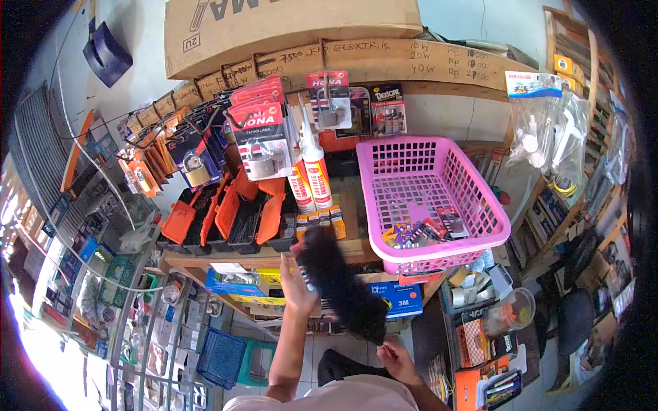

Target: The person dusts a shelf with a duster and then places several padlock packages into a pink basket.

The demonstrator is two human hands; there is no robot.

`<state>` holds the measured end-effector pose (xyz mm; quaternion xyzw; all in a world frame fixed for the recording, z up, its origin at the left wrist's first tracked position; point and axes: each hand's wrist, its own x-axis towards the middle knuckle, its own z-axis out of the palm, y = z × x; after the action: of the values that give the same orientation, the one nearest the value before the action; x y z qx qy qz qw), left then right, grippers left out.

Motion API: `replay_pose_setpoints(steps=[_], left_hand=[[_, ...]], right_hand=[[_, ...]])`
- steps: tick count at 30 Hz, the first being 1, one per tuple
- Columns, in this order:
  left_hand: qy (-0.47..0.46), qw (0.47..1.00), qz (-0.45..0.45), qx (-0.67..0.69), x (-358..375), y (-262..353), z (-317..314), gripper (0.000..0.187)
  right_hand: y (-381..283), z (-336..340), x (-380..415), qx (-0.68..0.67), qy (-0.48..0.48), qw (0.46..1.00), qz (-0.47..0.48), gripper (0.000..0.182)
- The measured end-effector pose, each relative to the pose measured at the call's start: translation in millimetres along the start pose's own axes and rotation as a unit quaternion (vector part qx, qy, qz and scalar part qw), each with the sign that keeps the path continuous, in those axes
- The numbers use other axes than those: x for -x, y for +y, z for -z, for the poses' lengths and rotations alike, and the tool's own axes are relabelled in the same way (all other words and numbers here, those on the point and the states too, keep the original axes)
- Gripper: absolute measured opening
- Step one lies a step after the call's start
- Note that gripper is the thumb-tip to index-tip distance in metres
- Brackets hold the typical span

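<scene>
A long, dark, bristly thing (pixel 336 281), blurred, slants between my hands in front of the wooden shelf. My left hand (pixel 296 289) is raised against its left side, palm towards it, with at least some fingers stretched up. Near its lower end is my right hand (pixel 396 359), its fingers curled in; what they hold, if anything, is too small to make out. Just behind the dark thing, small orange boxes (pixel 322 220) and white-and-red sealant tubes (pixel 315 177) stand on the shelf (pixel 351 250).
A pink basket (pixel 439 250) with small packets sits at the right of the shelf. Orange-lidded black bins (pixel 240 222) line its left part, below hanging padlock packs (pixel 264 147). A blue crate (pixel 221 357) and glass shelving (pixel 147 329) are at lower left.
</scene>
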<state>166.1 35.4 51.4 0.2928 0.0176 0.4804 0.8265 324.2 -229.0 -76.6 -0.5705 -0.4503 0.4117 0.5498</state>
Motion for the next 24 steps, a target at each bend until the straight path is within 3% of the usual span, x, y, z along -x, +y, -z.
replay_pose_setpoints(steps=[2, 5, 8, 9, 11, 12, 13, 15, 17, 18, 20, 21, 22, 23, 24], left_hand=[[0.136, 0.989, 0.009, 0.056, 3.6, -1.1, -16.1, 0.068], [0.169, 0.983, -0.005, 0.065, 7.2, 4.7, -38.7, 0.059], [0.114, 0.993, 0.016, 0.026, 10.7, 4.2, -35.5, 0.058], [0.014, 1.0, 0.0, 0.024, 8.5, 2.9, -20.7, 0.058], [0.174, 0.959, 0.031, -0.222, 5.2, -0.9, -17.5, 0.059], [0.105, 0.964, -0.155, -0.188, 10.5, -6.3, -18.1, 0.061], [0.094, 0.994, 0.008, 0.048, 14.6, 6.7, -25.2, 0.06], [0.049, 0.995, 0.023, 0.08, 15.9, 6.4, -13.1, 0.06], [0.068, 0.994, 0.018, 0.078, 17.7, 7.6, -11.3, 0.057], [0.085, 0.993, 0.012, 0.076, 17.9, 8.4, -10.8, 0.054], [0.119, 0.99, 0.0, 0.073, 18.2, 9.5, -9.5, 0.05], [0.138, 0.988, -0.007, 0.071, 19.4, 10.2, -8.0, 0.048], [0.151, 0.986, -0.023, 0.068, 19.6, 7.3, -2.1, 0.051], [0.097, 0.989, 0.013, 0.114, 25.0, 6.4, 12.9, 0.052], [0.062, 0.991, 0.015, 0.12, 24.9, 4.2, 27.8, 0.052]], right_hand=[[7.2, -3.0, 2.7, 0.018, -0.03, 0.999, -0.022, 0.029], [8.8, 1.4, 2.0, 0.014, 0.016, 1.0, 0.009, 0.028], [9.3, -4.4, 8.9, 0.006, 0.001, 1.0, -0.004, 0.029], [7.6, -2.5, 8.9, 0.007, -0.002, 1.0, -0.003, 0.029], [-6.2, -2.7, 8.2, 0.014, -0.032, 0.999, -0.017, 0.031], [-1.0, -5.5, 6.4, 0.013, -0.035, 0.999, -0.017, 0.031], [4.3, -9.2, 4.0, 0.011, -0.011, 1.0, 0.023, 0.031], [10.6, -7.5, 3.9, 0.011, 0.011, 0.998, 0.062, 0.03], [2.4, -4.2, 0.4, 0.067, -0.087, 0.994, -0.02, 0.024], [3.8, -8.3, 1.1, 0.067, -0.089, 0.994, -0.019, 0.024], [7.9, -18.9, 3.0, -0.021, 0.047, 0.995, 0.088, 0.015], [8.3, -17.4, 2.8, -0.021, 0.043, 0.995, 0.088, 0.015], [7.7, -14.3, 1.1, -0.106, 0.023, 0.994, 0.004, 0.012], [6.4, -13.3, 1.1, -0.189, 0.001, 0.978, -0.083, 0.009], [4.1, -13.4, 1.7, -0.189, -0.003, 0.978, -0.087, 0.009]])
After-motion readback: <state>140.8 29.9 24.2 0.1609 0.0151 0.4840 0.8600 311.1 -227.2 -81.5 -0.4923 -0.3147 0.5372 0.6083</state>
